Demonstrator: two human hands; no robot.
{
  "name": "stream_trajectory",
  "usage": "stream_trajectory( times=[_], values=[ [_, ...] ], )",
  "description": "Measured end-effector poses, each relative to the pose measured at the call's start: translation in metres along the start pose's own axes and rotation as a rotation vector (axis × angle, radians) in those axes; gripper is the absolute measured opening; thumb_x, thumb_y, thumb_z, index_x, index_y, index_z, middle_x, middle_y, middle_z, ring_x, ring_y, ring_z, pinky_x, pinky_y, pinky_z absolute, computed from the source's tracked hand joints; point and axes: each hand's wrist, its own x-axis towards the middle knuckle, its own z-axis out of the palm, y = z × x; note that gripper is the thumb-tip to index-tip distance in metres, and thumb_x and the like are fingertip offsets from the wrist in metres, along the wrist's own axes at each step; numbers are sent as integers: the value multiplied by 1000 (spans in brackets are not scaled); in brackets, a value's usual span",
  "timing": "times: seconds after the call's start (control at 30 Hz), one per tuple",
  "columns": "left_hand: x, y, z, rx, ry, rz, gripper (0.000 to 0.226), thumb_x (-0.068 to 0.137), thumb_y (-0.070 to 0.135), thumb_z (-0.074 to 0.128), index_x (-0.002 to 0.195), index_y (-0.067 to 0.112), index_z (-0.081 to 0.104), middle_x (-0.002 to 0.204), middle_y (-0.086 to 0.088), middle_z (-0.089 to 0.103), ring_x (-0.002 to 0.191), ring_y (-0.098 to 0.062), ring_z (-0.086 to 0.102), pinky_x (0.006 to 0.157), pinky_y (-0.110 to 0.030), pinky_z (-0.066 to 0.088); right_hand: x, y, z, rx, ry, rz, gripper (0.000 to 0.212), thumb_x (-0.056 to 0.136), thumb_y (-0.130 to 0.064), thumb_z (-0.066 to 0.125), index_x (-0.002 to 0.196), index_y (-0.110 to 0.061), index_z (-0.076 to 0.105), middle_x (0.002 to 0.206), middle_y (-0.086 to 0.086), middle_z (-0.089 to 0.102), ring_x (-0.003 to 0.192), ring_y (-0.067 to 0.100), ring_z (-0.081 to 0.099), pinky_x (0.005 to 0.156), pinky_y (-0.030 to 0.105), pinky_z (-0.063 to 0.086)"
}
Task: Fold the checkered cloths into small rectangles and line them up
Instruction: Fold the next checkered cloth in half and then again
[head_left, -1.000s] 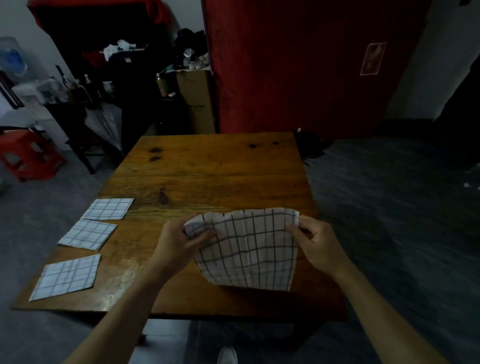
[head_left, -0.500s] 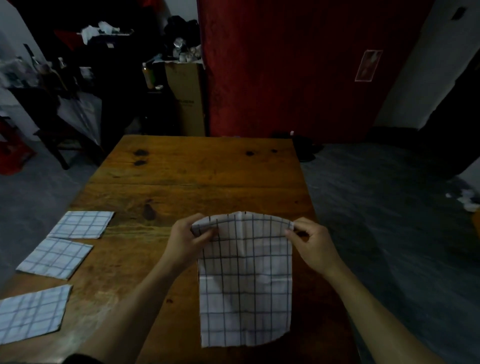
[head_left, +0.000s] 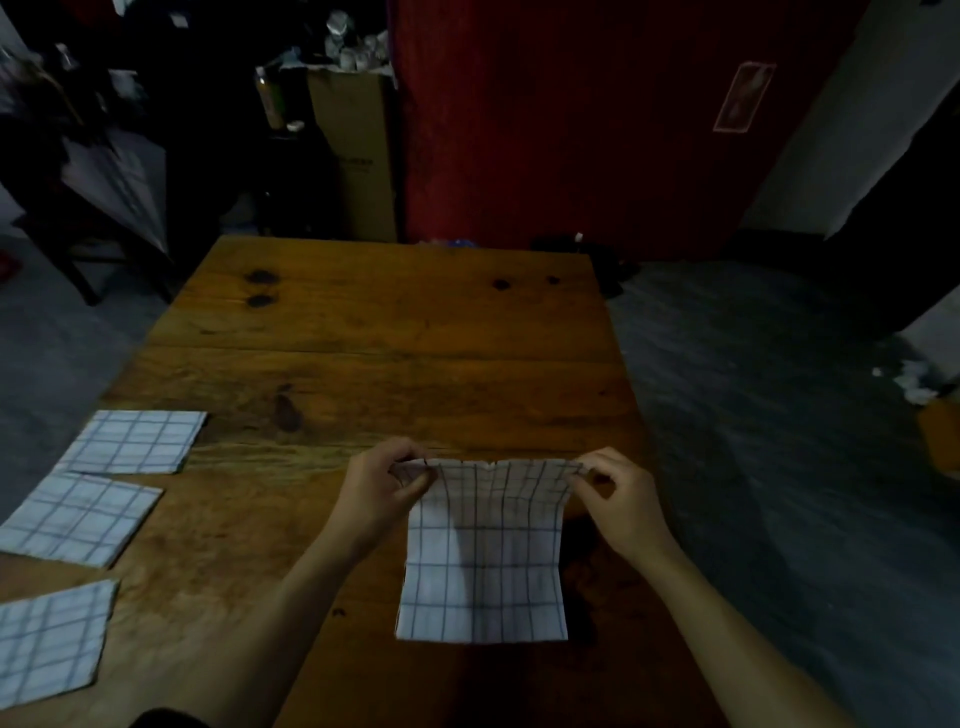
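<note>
A white checkered cloth (head_left: 483, 561) lies on the wooden table (head_left: 395, 353) near its front right, its far edge lifted. My left hand (head_left: 376, 491) pinches the cloth's far left corner and my right hand (head_left: 621, 501) pinches its far right corner. Three folded checkered cloths lie in a line along the table's left side: the far one (head_left: 137, 440), the middle one (head_left: 80, 518) and the near one (head_left: 49, 642), which is cut off by the frame edge.
The table's right edge runs close beside the cloth, with dark floor (head_left: 779, 415) beyond it. A cardboard box (head_left: 358, 150), dark furniture and a red curtain (head_left: 571, 119) stand behind the table. White scraps (head_left: 911, 382) lie on the floor at right.
The cloth has come down from hanging in the air onto the table, now lying mostly flat. Both hands have lowered with its far corners, and the view has shifted right.
</note>
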Motion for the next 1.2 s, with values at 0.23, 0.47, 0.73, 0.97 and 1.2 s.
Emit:
stream_trajectory(
  times=[0.23,0.47,0.73,0.97,1.2],
  values=[
    [-27,-5,15,128,-22,-10,15,85,8,71,91,21,68,94,12,66,90,0,60,78,-18,49,-26,15,-1,-57,-91,17,21,86,-10,69,89,-30,69,97,-16,61,97,-2,58,83,20,50],
    [-61,-23,29,324,-286,-15,20,86,16,71,93,33,64,96,17,62,85,3,58,72,-20,52,-50,38,4,-317,-448,127,31,92,-12,60,107,-39,61,118,-22,51,115,-2,46,101,28,45],
    [-57,-33,20,404,-617,-164,33,85,39,71,115,33,59,114,16,57,99,2,54,81,-20,50,-41,39,8,-354,-420,195,29,95,-15,56,116,-35,60,116,-16,51,108,0,49,92,25,46],
    [-18,-44,27,452,-479,-138,24,95,37,58,118,28,59,116,11,62,101,0,55,87,-23,51,-25,40,36,-422,-379,204,28,93,-25,59,119,-34,58,120,-15,51,112,2,48,95,25,46],
    [-13,-59,45,464,-440,-167,28,96,35,56,123,29,55,122,9,54,106,-7,53,81,-21,45,-20,37,58,-444,-395,229,30,95,-25,58,125,-28,56,126,-11,49,116,6,46,96,25,45]
  ],
)
